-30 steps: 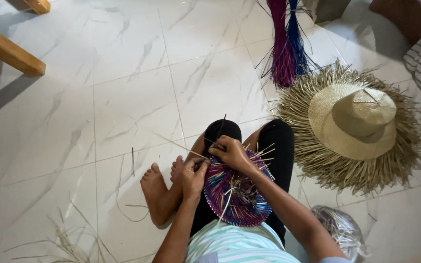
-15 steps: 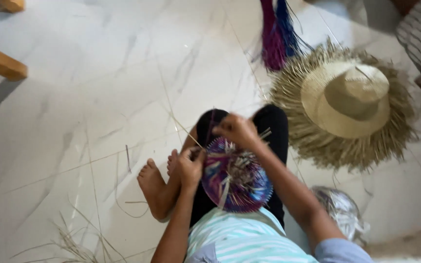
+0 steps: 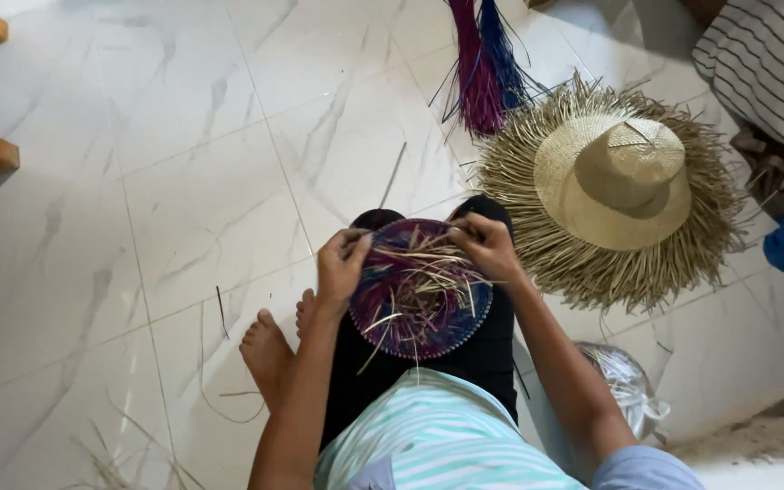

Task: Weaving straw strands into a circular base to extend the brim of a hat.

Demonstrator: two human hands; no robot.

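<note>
Compared with a moment before, we'd spread our hands out to opposite edges of the woven disc [image 3: 417, 289] instead of bunching them on its left and top, and the view had swung back so the straw hat sat further right again.

Biggest thing around was the white marble-look floor [image 3: 183, 181], with loose straw bits scattered on it. Next, the big straw hat [image 3: 612, 181] with its shaggy unfinished fringe lay on the floor just beside our right knee. Above it was a bundle of purple and blue dyed straw [image 3: 485, 73].

The purple and blue woven disc rested on our lap, over the black trousers, loose pale strands sticking up from its middle. Our left hand [image 3: 341, 266] had its grip pinched on the disc's left rim, and our right hand [image 3: 485, 247] was pinching strands at the upper right edge.
</note>
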